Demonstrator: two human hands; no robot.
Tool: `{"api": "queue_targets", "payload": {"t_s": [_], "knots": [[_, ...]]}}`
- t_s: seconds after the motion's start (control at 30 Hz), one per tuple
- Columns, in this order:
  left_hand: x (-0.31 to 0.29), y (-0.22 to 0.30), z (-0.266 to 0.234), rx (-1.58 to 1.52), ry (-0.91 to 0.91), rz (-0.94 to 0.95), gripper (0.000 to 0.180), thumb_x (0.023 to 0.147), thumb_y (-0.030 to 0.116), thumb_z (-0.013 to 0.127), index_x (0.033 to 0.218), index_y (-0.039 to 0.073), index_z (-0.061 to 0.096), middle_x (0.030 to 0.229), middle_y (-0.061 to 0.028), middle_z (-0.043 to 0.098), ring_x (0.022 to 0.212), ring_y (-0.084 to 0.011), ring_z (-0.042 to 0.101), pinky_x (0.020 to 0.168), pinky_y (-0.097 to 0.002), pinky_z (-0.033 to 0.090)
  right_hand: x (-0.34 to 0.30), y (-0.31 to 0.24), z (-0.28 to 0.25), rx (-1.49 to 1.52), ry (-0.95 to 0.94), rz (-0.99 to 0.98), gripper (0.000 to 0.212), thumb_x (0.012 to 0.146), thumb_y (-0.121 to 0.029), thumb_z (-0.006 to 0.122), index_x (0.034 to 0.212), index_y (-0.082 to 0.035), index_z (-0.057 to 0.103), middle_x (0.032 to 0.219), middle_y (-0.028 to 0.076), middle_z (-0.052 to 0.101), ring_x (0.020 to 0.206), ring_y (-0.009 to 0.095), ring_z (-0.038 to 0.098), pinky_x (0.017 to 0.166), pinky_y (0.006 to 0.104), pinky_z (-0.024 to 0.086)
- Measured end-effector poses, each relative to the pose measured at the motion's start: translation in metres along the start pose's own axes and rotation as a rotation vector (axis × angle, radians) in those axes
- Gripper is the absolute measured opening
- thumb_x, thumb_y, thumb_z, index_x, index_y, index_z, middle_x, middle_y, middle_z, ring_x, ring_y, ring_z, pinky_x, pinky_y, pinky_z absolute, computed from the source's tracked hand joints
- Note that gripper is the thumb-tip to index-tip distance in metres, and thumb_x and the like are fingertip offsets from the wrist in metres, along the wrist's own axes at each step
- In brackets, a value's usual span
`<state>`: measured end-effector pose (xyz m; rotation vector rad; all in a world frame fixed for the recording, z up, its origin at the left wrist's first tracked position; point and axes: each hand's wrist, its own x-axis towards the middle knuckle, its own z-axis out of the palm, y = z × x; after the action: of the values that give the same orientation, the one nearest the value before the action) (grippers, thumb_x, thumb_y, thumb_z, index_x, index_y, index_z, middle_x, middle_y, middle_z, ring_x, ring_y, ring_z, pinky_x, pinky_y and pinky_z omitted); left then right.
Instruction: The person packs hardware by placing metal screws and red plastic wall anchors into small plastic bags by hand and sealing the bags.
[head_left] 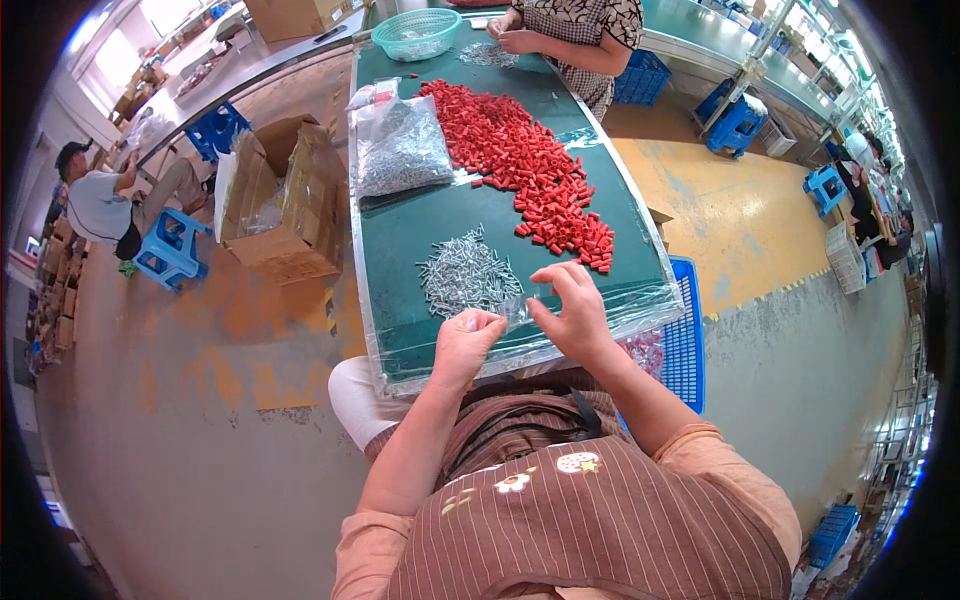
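Note:
My left hand is closed in a pinch on the edge of a small clear plastic bag, low over the near end of the table. Beside it, my right hand has its thumb and curved fingers apart, the thumb against or very near the bag. Whether anything lies in the bag is too small to tell. Just beyond my hands is a loose pile of silvery screws. Farther off spreads a long heap of red plastic wall plugs. A large clear bag of metal pieces lies left of it.
Clear plastic film covers the near edge of the green table. A blue crate stands by its right side, an open cardboard box left. At the far end are a mint basket and a co-worker's hands. Another person sits left.

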<state>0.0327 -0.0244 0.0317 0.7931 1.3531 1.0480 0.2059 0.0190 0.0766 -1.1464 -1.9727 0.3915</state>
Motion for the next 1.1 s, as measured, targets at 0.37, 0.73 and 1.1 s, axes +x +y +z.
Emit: {"api": "queue_targets", "payload": {"t_s": [0.37,0.73,1.1], "knots": [[-0.007,-0.018,0.009,0.489,0.133,0.477,0.013,0.080,0.010,0.070,0.076,0.001,0.062,0.065,-0.0005,0.057,0.061,-0.0053,0.046,0.054,-0.0237,0.040,-0.016,0.002,0.016,0.317,-0.467,0.398,0.019,0.082,-0.018,0.062,0.089,0.001,0.063,0.080,0.016,0.063,0.072,0.028,0.061,0.068,0.0358,0.048],[-0.017,-0.029,0.010,0.134,0.086,0.234,0.014,0.081,0.007,0.069,0.072,0.004,0.059,0.062,0.0072,0.048,0.058,-0.0014,0.038,0.050,-0.0213,0.033,-0.031,0.005,0.030,0.260,-0.474,0.468,0.018,0.079,-0.015,0.061,0.086,0.001,0.064,0.080,0.018,0.065,0.077,0.032,0.064,0.070,0.0390,0.050],[-0.036,-0.032,0.010,0.208,0.215,0.419,0.014,0.083,0.004,0.065,0.072,0.004,0.056,0.062,0.0056,0.047,0.058,-0.0025,0.038,0.050,-0.0216,0.033,-0.035,0.008,0.039,0.100,-0.447,0.411,0.018,0.079,-0.018,0.060,0.083,0.000,0.060,0.082,0.020,0.063,0.082,0.038,0.061,0.072,0.0434,0.048]]}}
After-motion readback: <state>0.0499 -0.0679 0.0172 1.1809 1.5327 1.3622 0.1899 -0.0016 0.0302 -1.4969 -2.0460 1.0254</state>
